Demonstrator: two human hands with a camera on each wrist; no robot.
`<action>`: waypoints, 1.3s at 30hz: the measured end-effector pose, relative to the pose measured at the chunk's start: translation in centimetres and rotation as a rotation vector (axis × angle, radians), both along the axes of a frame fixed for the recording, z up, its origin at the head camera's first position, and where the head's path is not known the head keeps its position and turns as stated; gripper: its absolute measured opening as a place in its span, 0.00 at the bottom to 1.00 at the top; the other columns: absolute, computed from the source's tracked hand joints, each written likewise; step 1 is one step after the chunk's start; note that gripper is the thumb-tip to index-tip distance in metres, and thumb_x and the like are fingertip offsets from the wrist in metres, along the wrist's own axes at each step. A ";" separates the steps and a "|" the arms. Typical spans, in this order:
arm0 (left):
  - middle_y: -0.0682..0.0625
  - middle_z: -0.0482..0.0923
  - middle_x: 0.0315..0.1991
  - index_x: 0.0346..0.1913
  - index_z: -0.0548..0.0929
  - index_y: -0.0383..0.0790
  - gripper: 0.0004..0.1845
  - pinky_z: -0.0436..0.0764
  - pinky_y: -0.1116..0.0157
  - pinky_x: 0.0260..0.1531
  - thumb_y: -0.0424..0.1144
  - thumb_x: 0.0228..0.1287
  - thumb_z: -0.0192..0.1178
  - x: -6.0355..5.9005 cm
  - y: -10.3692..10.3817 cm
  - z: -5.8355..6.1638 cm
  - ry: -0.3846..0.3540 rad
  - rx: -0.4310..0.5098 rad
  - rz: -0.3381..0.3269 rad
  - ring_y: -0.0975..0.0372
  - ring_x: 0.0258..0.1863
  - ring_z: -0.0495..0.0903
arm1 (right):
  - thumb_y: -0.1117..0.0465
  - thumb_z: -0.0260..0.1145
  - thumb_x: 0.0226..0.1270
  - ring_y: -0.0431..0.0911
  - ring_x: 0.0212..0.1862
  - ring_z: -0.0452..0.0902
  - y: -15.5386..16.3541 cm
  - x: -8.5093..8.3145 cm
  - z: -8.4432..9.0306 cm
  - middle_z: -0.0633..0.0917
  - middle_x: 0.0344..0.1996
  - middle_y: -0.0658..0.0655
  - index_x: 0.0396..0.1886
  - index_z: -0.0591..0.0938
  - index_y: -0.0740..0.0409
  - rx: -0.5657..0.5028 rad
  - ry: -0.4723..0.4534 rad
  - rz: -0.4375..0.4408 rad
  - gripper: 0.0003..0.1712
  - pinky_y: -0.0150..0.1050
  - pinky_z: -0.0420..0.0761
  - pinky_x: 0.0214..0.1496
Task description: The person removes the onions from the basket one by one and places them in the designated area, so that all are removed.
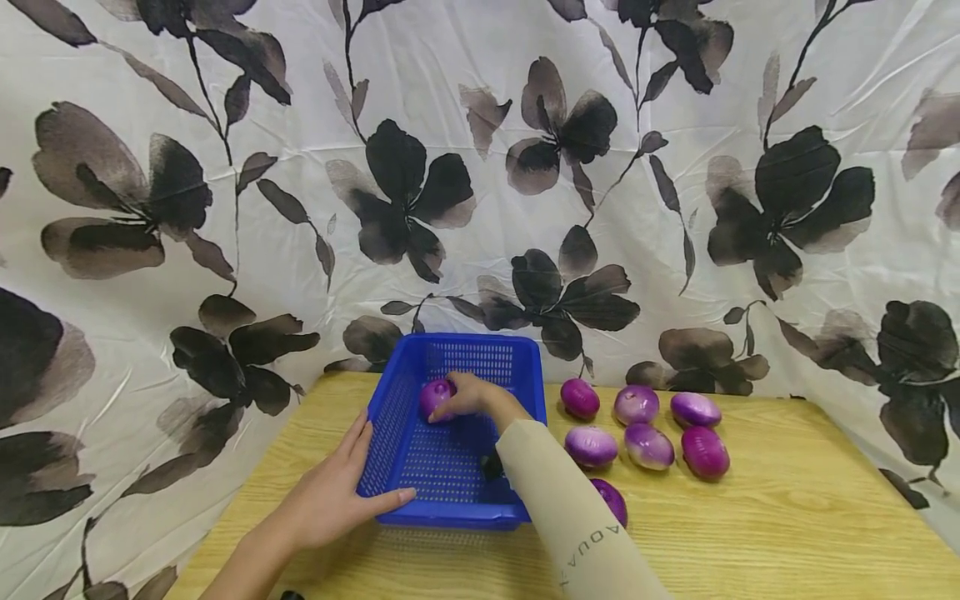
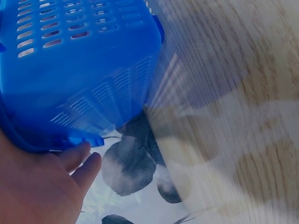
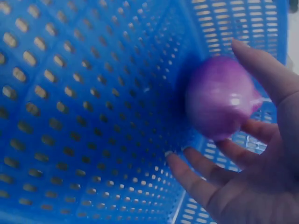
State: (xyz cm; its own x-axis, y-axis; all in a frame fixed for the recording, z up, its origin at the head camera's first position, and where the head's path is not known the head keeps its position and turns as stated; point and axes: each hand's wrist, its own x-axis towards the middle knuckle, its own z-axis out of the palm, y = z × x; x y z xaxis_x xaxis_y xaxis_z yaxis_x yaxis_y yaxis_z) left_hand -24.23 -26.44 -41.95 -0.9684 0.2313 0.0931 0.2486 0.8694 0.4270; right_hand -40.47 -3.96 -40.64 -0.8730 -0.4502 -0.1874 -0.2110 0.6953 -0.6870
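A blue plastic basket (image 1: 450, 514) with slotted walls stands on the wooden table. My left hand (image 1: 330, 492) holds its near left corner, thumb over the front rim and fingers along the left side. In the left wrist view, those fingers (image 2: 86, 163) lie against the basket's edge. Inside the basket, toward the back left, my right hand (image 1: 468, 396) holds a purple onion (image 1: 435, 400) between thumb and fingers. The right wrist view shows the onion (image 3: 219, 98) close to the basket's floor, the other fingers (image 3: 194, 179) spread beside it; some fingertips are hidden behind it.
Several more purple onions (image 1: 648, 446) lie in loose rows right of the basket. One nearer onion (image 1: 611, 500) is partly covered by the right sleeve (image 1: 577, 508). A floral cloth (image 1: 555, 208) hangs behind the wooden table (image 1: 810, 517).
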 end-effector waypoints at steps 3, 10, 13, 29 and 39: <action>0.40 0.38 0.84 0.82 0.45 0.32 0.69 0.67 0.32 0.63 0.81 0.54 0.57 0.0 0.2 0.0 0.008 0.006 -0.005 0.35 0.75 0.59 | 0.54 0.79 0.59 0.56 0.60 0.78 -0.1 0.0 -0.3 0.80 0.60 0.63 0.70 0.72 0.63 0.016 0.001 -0.005 0.43 0.53 0.80 0.62; 0.40 0.38 0.84 0.82 0.46 0.32 0.69 0.68 0.32 0.63 0.81 0.55 0.57 0.1 0.6 -0.1 0.036 0.011 -0.014 0.36 0.74 0.60 | 0.56 0.80 0.58 0.55 0.54 0.81 -0.4 0.5 -0.3 0.81 0.56 0.63 0.67 0.74 0.64 -0.005 -0.014 -0.024 0.40 0.51 0.85 0.53; 0.40 0.38 0.84 0.82 0.46 0.32 0.68 0.67 0.33 0.63 0.80 0.55 0.58 0.0 0.8 -0.2 0.031 0.017 -0.017 0.36 0.75 0.60 | 0.60 0.81 0.56 0.55 0.48 0.84 -0.3 0.7 -0.2 0.80 0.54 0.64 0.66 0.74 0.67 -0.040 -0.041 -0.034 0.40 0.48 0.87 0.48; 0.43 0.36 0.84 0.83 0.43 0.37 0.68 0.67 0.31 0.62 0.81 0.55 0.57 -0.8 1.1 0.3 0.002 0.014 -0.019 0.35 0.75 0.59 | 0.48 0.82 0.52 0.51 0.49 0.82 3.3 2.4 7.2 0.86 0.50 0.62 0.60 0.81 0.68 0.099 0.294 0.038 0.41 0.38 0.83 0.46; 0.41 0.37 0.84 0.82 0.44 0.34 0.68 0.67 0.30 0.61 0.78 0.56 0.60 0.2 0.4 0.3 0.002 0.004 0.001 0.33 0.74 0.59 | 0.46 0.83 0.50 0.50 0.49 0.83 8.1 5.7 7.2 0.87 0.51 0.63 0.63 0.80 0.65 0.026 0.317 0.072 0.44 0.41 0.84 0.48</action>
State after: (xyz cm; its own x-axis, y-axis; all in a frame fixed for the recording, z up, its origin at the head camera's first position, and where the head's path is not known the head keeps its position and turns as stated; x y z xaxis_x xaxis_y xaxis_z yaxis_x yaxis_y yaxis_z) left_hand -24.07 -26.03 -41.65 -0.9684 0.2303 0.0960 0.2490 0.8679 0.4298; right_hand -34.78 4.10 -33.42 -0.8557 -0.5119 0.0761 -0.4611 0.6872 -0.5614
